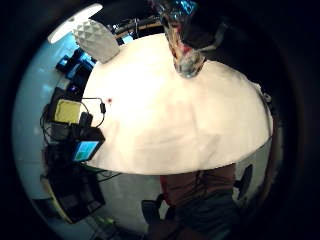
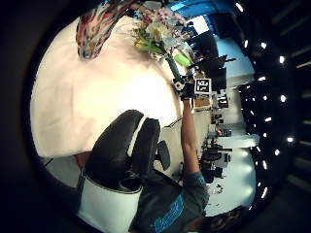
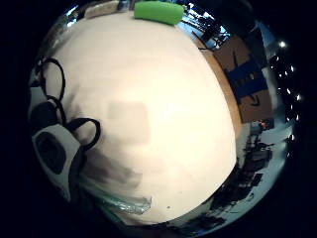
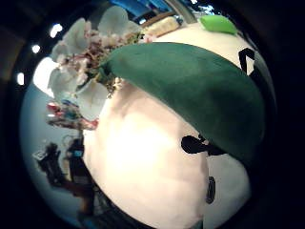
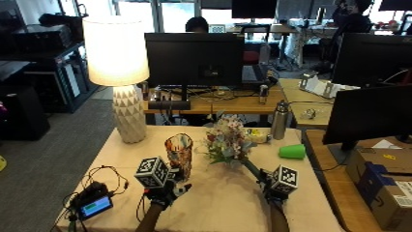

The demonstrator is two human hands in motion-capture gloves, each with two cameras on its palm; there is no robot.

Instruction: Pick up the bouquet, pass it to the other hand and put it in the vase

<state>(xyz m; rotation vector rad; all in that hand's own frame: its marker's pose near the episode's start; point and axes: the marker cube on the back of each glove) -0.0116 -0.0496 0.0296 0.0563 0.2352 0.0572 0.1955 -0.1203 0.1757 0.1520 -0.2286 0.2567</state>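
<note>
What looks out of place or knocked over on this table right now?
A green cup lies on its side on the table, near the right edge. The vase stands upright by the left hand, and the bouquet is tilted only because the right hand holds its stem.

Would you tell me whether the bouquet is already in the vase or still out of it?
Out. The right hand grips the bouquet by its stem, its flowers beside the vase, which stands upright on the table.

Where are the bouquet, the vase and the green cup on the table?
bouquet [image 5: 228,141]: outside view, on the blossoms.
vase [image 5: 179,155]: outside view, on its patterned glass body.
green cup [image 5: 292,151]: outside view, on its side wall.
</note>
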